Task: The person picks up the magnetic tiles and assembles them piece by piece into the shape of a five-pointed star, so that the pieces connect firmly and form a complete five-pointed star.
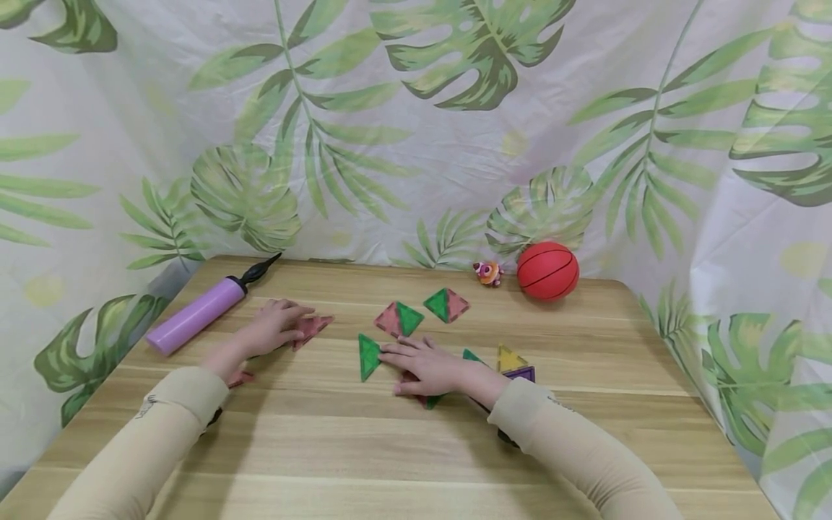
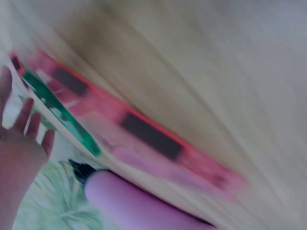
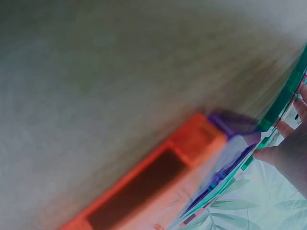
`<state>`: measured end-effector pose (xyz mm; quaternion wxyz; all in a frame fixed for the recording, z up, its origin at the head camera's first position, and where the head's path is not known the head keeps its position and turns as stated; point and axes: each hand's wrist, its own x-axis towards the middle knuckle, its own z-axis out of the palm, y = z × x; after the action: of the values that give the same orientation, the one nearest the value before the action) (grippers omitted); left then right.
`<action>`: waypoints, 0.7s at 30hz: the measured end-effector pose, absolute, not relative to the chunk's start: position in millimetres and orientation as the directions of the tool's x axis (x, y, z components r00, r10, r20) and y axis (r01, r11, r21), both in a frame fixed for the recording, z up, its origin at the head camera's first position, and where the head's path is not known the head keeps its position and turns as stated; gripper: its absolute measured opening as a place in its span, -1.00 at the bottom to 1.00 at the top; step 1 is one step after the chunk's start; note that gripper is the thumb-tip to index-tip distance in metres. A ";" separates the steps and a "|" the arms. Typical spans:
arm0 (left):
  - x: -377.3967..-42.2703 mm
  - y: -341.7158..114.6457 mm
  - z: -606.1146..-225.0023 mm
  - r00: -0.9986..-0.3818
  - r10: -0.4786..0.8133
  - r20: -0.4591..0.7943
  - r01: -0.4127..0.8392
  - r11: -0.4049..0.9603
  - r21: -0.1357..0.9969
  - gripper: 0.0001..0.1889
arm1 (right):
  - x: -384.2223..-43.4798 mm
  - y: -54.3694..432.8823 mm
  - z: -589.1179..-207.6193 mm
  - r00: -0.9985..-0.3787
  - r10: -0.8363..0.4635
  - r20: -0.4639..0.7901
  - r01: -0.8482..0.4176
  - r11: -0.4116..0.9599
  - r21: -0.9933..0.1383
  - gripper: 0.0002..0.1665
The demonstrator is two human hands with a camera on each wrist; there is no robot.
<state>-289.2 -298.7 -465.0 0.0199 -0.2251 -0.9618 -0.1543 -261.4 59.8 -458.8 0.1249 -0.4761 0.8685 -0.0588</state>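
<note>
My left hand (image 1: 276,326) is low over the table, its fingertips at a translucent red triangular magnetic tile (image 1: 315,329). In the left wrist view the fingers (image 2: 32,125) are loosely spread near a green tile (image 2: 60,112); a red tile (image 2: 120,120) looms blurred in front. My right hand (image 1: 429,368) lies palm down, fingertips at the edge of a green triangular tile (image 1: 368,357). Beneath that hand, a red and green pair (image 1: 430,401) is partly covered. Beyond the hands lie two red-and-green pairs, one with a green half (image 1: 409,318), another with a red half (image 1: 457,305).
A purple hand pump (image 1: 198,314) lies at the left edge. At the back right are a red ball (image 1: 548,271) and a small toy figure (image 1: 487,273). Yellow (image 1: 510,359) and purple (image 1: 520,373) tiles lie by the right wrist. Another red tile (image 1: 241,378) shows beside the left wrist.
</note>
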 end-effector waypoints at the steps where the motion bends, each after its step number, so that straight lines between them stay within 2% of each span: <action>1: -288.0 -301.0 -464.6 -0.892 0.440 0.102 0.450 0.844 0.293 -0.50 | -261.6 59.8 -458.9 -0.514 -0.842 -0.162 -0.813 0.539 -0.222 -0.21; 7: -282.3 -303.1 -468.1 -0.892 0.444 0.084 0.447 0.836 0.318 -0.51 | -262.5 60.0 -458.8 -0.512 -0.844 -0.162 -0.815 0.536 -0.221 -0.21; 14: -273.5 -289.1 -472.7 -0.868 0.484 0.111 0.493 0.812 0.312 -0.42 | -263.4 59.9 -460.5 -0.508 -0.847 -0.156 -0.816 0.531 -0.229 -0.21; 21: -265.5 -273.9 -475.2 -0.855 0.513 0.076 0.508 0.799 0.322 -0.35 | -262.8 60.1 -459.5 -0.508 -0.847 -0.158 -0.815 0.532 -0.228 -0.20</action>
<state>-265.5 -273.9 -475.2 -0.0076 -0.2693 -0.9483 -0.1675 -262.8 60.1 -459.5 0.1254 -0.4797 0.8662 -0.0621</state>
